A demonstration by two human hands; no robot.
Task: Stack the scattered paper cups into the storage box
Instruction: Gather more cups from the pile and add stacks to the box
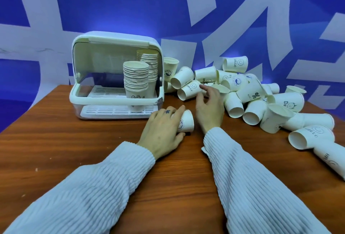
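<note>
A white storage box [115, 101] with its lid raised stands at the back left of the wooden table [93, 140]. Inside it are two tall stacks of paper cups [136, 80], one in front of the other. My left hand [162, 131] grips a single white paper cup [186, 121] that stands upside down on the table. My right hand [210, 106] reaches with loosely curled fingers to a lying "HELLO" cup [188, 90] at the near edge of a pile of several scattered cups [252, 99]; it holds nothing.
The cup pile spreads from beside the box across the right side of the table to its right edge, with a joined pair of cups [317, 144] at the near right. A blue and white patterned wall [186, 19] rises behind the table.
</note>
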